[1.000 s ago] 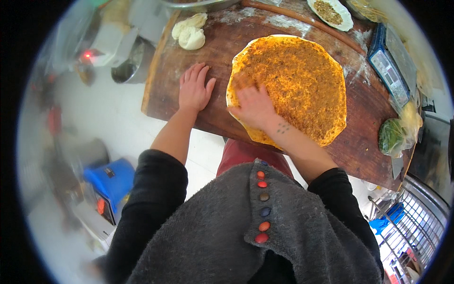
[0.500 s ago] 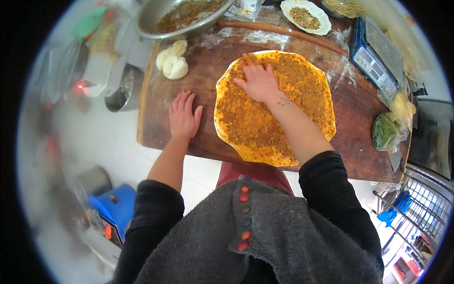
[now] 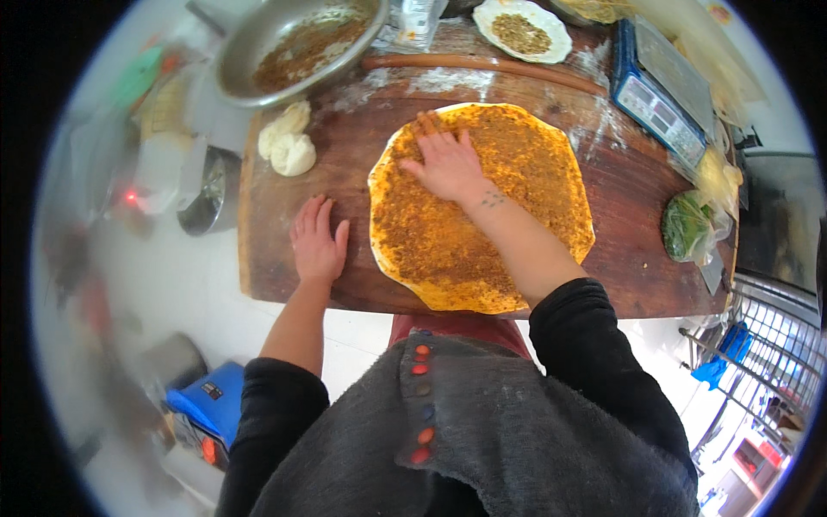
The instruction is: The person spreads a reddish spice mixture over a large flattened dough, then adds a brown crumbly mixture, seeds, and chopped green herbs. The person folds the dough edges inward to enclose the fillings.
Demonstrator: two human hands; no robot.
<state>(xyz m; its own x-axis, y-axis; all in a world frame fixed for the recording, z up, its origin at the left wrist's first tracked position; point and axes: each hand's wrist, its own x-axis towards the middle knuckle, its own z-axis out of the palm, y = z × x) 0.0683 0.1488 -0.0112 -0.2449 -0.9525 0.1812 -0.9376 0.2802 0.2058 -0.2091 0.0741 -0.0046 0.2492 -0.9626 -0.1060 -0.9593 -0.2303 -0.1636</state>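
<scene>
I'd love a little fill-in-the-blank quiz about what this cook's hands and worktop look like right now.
1. The right hand lies flat on the round, topping-covered ____.
2. The left hand rests palm down on the bare wooden ____.
3. The pale dough balls sit to the ____ of the flatbread, near the metal bowl.
4. The long wooden rolling pin lies on the ____ side of the flatbread from the person.

Missing words: flatbread; board; left; far
</scene>
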